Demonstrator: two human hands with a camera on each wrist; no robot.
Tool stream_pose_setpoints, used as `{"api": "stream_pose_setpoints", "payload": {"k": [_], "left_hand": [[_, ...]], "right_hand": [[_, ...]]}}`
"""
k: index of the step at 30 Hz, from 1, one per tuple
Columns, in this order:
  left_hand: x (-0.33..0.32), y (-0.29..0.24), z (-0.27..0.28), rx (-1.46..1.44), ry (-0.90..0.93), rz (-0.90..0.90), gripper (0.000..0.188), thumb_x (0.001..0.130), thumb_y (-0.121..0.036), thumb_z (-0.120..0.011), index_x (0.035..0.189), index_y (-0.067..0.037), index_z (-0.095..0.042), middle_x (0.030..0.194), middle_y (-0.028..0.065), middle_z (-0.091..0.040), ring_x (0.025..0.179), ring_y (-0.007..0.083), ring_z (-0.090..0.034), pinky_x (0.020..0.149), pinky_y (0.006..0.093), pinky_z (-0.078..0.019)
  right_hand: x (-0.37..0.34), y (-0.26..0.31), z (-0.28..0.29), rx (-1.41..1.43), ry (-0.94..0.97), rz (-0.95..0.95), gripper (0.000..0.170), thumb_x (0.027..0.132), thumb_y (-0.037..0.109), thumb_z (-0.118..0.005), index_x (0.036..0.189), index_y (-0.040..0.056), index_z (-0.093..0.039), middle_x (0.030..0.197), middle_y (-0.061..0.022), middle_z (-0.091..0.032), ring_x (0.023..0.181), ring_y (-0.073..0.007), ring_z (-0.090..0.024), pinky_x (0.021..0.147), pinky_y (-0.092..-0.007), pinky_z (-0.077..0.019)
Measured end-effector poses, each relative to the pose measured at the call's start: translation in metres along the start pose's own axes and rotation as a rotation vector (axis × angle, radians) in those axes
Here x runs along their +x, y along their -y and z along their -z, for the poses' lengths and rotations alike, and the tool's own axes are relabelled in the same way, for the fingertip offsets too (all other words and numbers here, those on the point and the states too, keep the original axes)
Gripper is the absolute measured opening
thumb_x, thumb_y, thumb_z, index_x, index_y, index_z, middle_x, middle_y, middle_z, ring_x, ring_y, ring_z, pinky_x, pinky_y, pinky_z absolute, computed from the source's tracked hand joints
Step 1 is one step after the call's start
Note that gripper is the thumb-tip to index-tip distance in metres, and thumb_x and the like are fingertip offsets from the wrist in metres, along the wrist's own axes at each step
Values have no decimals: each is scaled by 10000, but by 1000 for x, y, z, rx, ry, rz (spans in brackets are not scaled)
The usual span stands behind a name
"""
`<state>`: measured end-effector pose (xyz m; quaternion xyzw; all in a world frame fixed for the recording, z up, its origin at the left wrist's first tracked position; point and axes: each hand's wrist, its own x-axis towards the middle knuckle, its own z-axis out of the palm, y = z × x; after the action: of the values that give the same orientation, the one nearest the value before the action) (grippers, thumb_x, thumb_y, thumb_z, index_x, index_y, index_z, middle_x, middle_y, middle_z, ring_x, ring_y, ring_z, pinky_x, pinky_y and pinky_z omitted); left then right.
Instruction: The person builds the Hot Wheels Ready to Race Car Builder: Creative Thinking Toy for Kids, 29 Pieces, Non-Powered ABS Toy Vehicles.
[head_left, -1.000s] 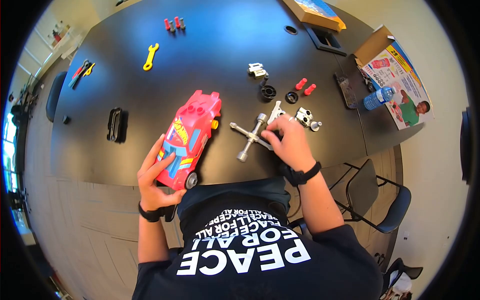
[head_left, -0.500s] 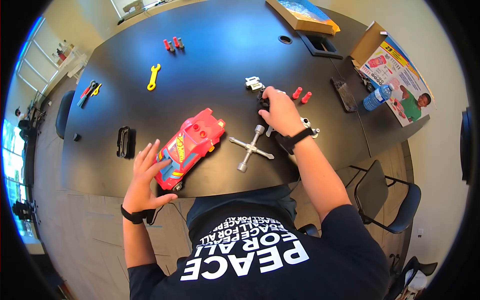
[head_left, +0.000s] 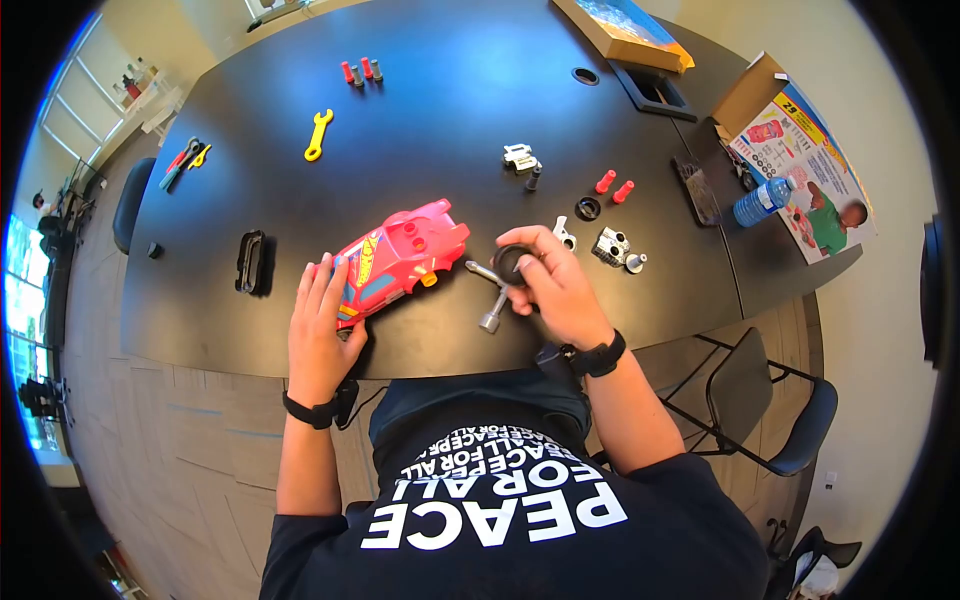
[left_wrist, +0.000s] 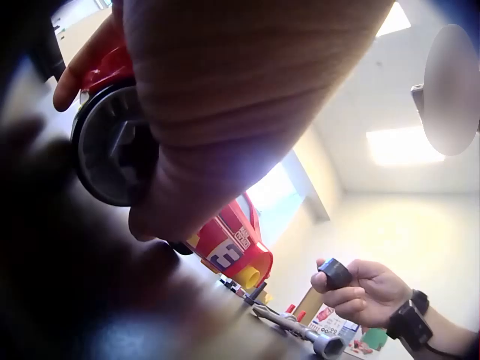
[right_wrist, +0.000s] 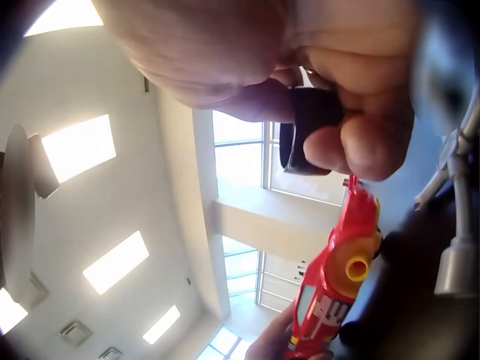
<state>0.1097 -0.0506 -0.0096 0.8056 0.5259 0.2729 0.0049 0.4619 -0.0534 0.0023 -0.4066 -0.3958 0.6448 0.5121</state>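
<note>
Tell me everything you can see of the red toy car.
The red toy car looks like glossy plastic, with yellow lettering, blue panels and what looks like a 3 on its side. Near the left hand it has a dark wheel; towards its other end, a bare yellow hub sticks out. It lies slanted by the table's near edge, beside the cross-shaped wrench. The left hand's straight fingers rest across it. Its underside is hidden.

Black table; grey-brown floor beneath; folding chair, 1, right of table; bright windows left.
</note>
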Motion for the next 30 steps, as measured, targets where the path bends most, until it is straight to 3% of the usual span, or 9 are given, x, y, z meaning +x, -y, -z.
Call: {"api": "stream_pose_setpoints", "payload": {"k": [2, 8, 14, 20, 24, 26, 27, 28, 30], "left_hand": [[-1, -5, 10, -101, 9, -11, 864, 822, -7, -809, 1645, -81, -560, 1639, 221, -610, 1504, 526, -556, 1225, 558, -505], [-9, -28, 39, -229, 92, 12, 825, 809, -44, -786, 1614, -53, -606, 1449, 278, -723, 1330, 493, -694, 1131, 492, -560], [-12, -35, 45, -296, 108, 3, 792, 826, -69, -780, 1601, -35, -622, 1326, 294, -766, 1165, 470, -761, 1006, 452, -608], [-10, -32, 51, -342, 151, 69, 790, 827, -75, -787, 1599, -32, -629, 1250, 292, -780, 1103, 464, -771, 977, 422, -611], [-8, -31, 49, -372, 137, 68, 794, 821, -73, -784, 1600, -36, -634, 1223, 290, -785, 1065, 471, -766, 959, 413, -611], [-7, -32, 50, -386, 139, 75, 797, 817, -71, -783, 1600, -38, -635, 1223, 289, -786, 1064, 472, -765, 959, 414, -611], [-6, -33, 50, -387, 141, 83, 799, 814, -68, -781, 1599, -40, -637, 1223, 289, -786, 1063, 473, -764, 959, 416, -611], [-6, -32, 49, -391, 142, 80, 799, 814, -68, -781, 1599, -40, -637, 1223, 289, -786, 1063, 473, -764, 959, 416, -611], [-5, -33, 47, -361, 130, 68, 801, 810, -75, -781, 1598, -42, -639, 1220, 283, -789, 1057, 469, -766, 956, 416, -613]], "right_hand": [[-7, 5, -19, -269, 118, 159, 255, 1184, 47, -503, 1379, 23, -666, 1090, -39, -603, 748, -79, -654, 674, -258, -559], [-12, 9, -51, -370, 75, 213, 310, 1093, -31, -679, 1387, 50, -737, 1235, -61, -657, 778, -61, -672, 678, -252, -555], [9, -17, -60, -754, -27, 800, 251, 985, -8, -802, 1223, 61, -843, 1343, -120, -681, 848, -178, -701, 724, -326, -577], [3, -7, -65, -711, -52, 481, 275, 985, 89, -846, 1253, 44, -806, 1372, -141, -699, 708, -126, -662, 697, -311, -561], [21, 0, -25, -739, -282, 660, 154, 1043, 117, -787, 1181, 49, -789, 1243, -75, -736, 656, -101, -586, 643, -287, -500], [22, 21, 4, -1095, -447, 542, 204, 993, 98, -801, 1188, 53, -759, 1215, -140, -738, 849, -303, -700, 776, -403, -569], [29, 22, 29, -1277, -465, 652, 286, 956, 111, -840, 1225, 62, -755, 1246, -168, -737, 1035, -401, -723, 903, -483, -589], [29, 27, 41, -1388, -505, 441, 358, 927, 144, -886, 1248, 64, -752, 1282, -167, -736, 1176, -410, -717, 980, -500, -595], [42, 30, 66, -1510, -586, 397, 428, 890, 172, -926, 1273, 72, -763, 1282, -171, -753, 1194, -419, -710, 1001, -496, -599]]}}
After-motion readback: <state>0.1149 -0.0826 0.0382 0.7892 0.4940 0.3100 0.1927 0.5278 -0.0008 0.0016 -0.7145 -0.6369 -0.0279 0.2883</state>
